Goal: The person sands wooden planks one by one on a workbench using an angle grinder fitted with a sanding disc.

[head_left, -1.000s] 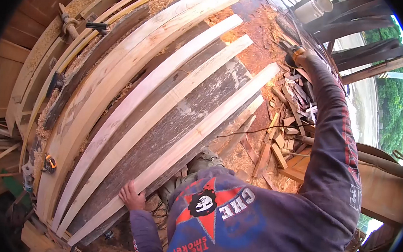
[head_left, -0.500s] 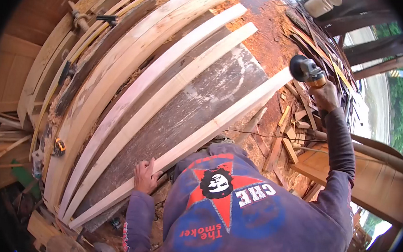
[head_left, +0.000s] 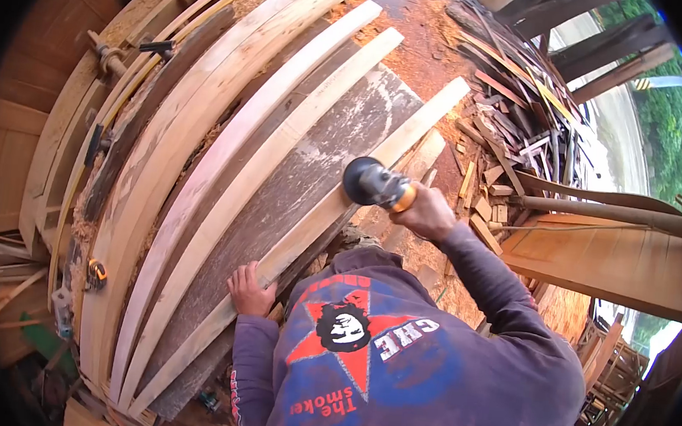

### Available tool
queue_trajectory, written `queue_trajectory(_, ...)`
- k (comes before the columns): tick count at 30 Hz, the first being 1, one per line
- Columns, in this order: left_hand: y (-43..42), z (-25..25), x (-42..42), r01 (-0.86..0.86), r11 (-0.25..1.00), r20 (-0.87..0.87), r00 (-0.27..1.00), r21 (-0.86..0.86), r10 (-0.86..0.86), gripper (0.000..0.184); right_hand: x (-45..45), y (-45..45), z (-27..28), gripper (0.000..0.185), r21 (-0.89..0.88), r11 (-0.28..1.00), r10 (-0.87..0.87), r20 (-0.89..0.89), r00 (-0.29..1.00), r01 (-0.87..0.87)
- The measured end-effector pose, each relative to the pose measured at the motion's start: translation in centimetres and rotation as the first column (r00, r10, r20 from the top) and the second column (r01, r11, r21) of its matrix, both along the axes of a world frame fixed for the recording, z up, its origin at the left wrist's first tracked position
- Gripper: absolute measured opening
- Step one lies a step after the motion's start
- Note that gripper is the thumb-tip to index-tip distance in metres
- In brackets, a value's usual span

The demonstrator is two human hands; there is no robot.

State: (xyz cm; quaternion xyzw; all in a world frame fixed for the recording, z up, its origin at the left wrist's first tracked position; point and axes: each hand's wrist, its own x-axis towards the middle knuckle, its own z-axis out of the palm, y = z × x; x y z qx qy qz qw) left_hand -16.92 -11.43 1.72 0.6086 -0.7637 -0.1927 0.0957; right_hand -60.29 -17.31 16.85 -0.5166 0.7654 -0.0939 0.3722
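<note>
My right hand [head_left: 427,213] is closed round the orange body of an angle grinder [head_left: 387,189]. Its round black disc rests against or just over the middle of a long, curved wooden strip [head_left: 412,126]; contact is hard to make out. Lower on the same strip, my left hand [head_left: 252,289] is wrapped over it, fingers across the top. Beneath lies a worn, dark board [head_left: 296,173]. Two more pale curved strips, a pinkish one [head_left: 226,148] and a yellowish one [head_left: 282,151], run alongside on the left.
Wider curved timbers [head_left: 184,120] and clamps [head_left: 158,47] stand at the left, near a tape measure [head_left: 96,274]. Scrap wood [head_left: 525,107] is heaped at upper right over sawdust-covered ground [head_left: 401,13]. A brown panel [head_left: 610,258] juts in from the right.
My right hand has brought the grinder down and left, from the strip's far end to its middle. My left hand stays on the strip, its fingers now drawn closer. The view has shifted slightly.
</note>
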Motion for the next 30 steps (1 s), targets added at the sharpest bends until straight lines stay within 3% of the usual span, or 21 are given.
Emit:
queue_trajectory(5,-1.1,0.8,0.1,0.043,0.998,0.027,0.999,-0.035,-0.042,0.063,-0.1,-1.5,1.4,0.040,-0.002,1.000,0.011,-0.159,0.987,-0.012)
queue_trajectory(6,-1.2,0.6,0.3,0.060,0.996,0.019,0.998,-0.060,-0.059,0.062,-1.9,-1.6,0.5,0.042,-0.001,0.999,-0.050,-0.188,0.981,0.051)
queue_trajectory(8,-1.2,0.1,0.2,0.073,0.994,-0.004,0.997,-0.079,-0.074,0.061,-5.0,-2.3,0.3,0.045,-0.103,0.993,-0.075,-0.183,0.980,0.057)
queue_trajectory(10,-1.4,0.0,0.3,0.052,0.993,-0.046,0.997,-0.107,-0.058,0.058,-7.5,-3.4,0.7,0.048,-0.063,0.985,-0.166,-0.167,0.972,0.158)
queue_trajectory(15,-1.5,0.2,0.3,0.036,0.996,-0.062,0.997,-0.078,-0.041,0.059,-12.7,-6.8,-1.1,0.036,-0.100,0.957,-0.287,-0.243,0.926,0.271)
queue_trajectory(17,-1.7,0.3,0.4,0.033,0.998,-0.065,0.997,-0.061,-0.037,0.060,-15.0,-8.0,-2.3,0.032,-0.173,0.948,-0.294,-0.153,0.944,0.267)
queue_trajectory(22,-1.8,0.1,0.4,0.038,0.998,-0.101,0.994,-0.053,-0.043,0.061,-19.1,-11.8,-2.9,0.033,-0.213,0.901,-0.411,-0.140,0.901,0.378)
queue_trajectory(24,-1.7,0.3,0.5,0.034,0.999,-0.100,0.994,-0.038,-0.038,0.061,-25.1,-12.5,-6.9,0.032,-0.193,0.892,-0.440,-0.157,0.884,0.410)
queue_trajectory(25,-1.8,0.3,0.5,0.036,0.999,-0.105,0.994,-0.032,-0.040,0.061,-23.8,-13.3,-4.2,0.033,-0.167,0.900,-0.432,-0.245,0.868,0.401)
queue_trajectory(27,-1.9,0.4,0.4,0.035,0.999,-0.102,0.994,-0.037,-0.038,0.061,-23.7,-14.5,-1.9,0.034,-0.198,0.904,-0.419,-0.236,0.877,0.379)
queue_trajectory(30,-1.8,0.3,0.4,0.033,0.999,-0.102,0.994,-0.041,-0.037,0.062,-25.3,-16.1,-2.4,0.039,-0.180,0.895,-0.443,-0.239,0.864,0.409)
